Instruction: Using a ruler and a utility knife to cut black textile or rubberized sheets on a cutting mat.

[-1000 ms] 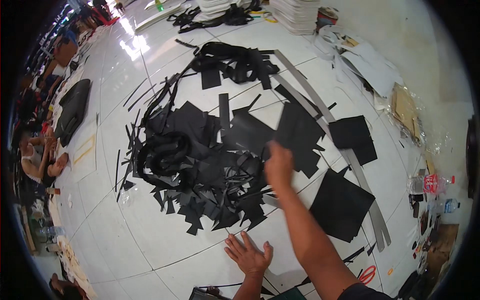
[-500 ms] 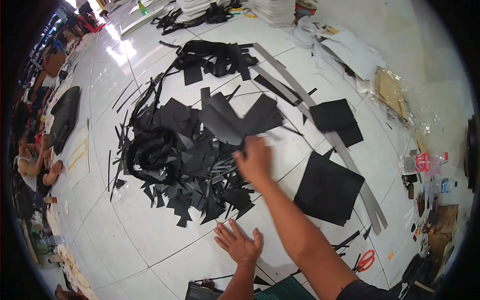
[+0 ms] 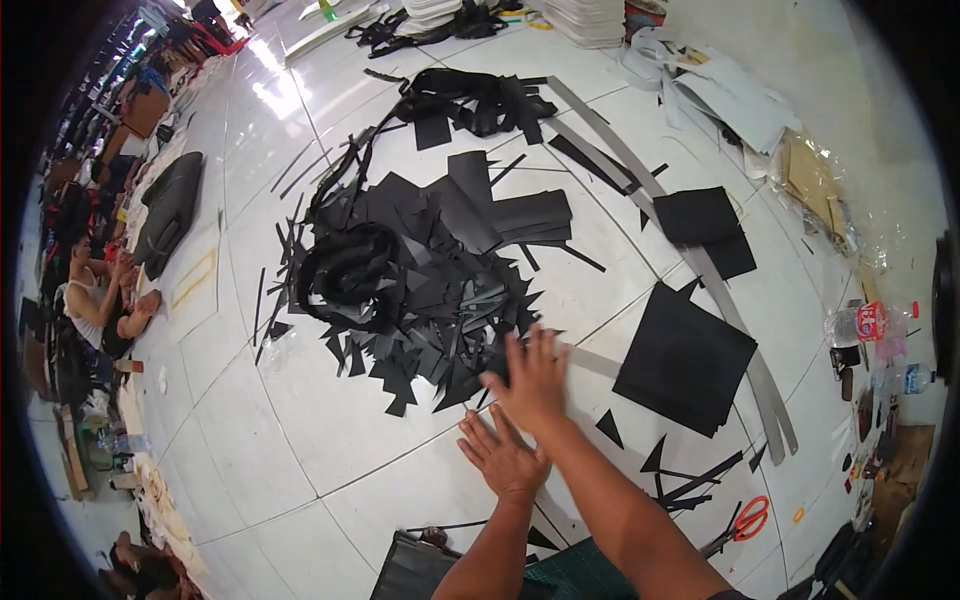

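My left hand [image 3: 503, 458] lies flat on the white tiled floor, fingers spread, with nothing in it. Beside it, a little farther away and to the right, my right hand [image 3: 535, 388] is open, its fingers apart over the near right edge of a heap of black sheet scraps [image 3: 455, 335]. The heap mixes small triangles, thin strips and larger pieces. A bundle of black strap-like material [image 3: 345, 285] rests on its left part. To the right lies a stack of black square sheets [image 3: 685, 358], its edges slightly uneven.
Orange-handled scissors [image 3: 750, 518] lie at the lower right by black offcuts [image 3: 695, 485]. A green cutting mat [image 3: 580, 575] is close to me. Long grey strips [image 3: 735, 315] curve along the right. More black squares [image 3: 705, 228] lie beyond. At far left sits another person [image 3: 95, 300].
My right hand has come back from the heap's right side toward my left hand, its fingers spreading. Larger scraps at the heap's far right have shifted. The view has also moved.
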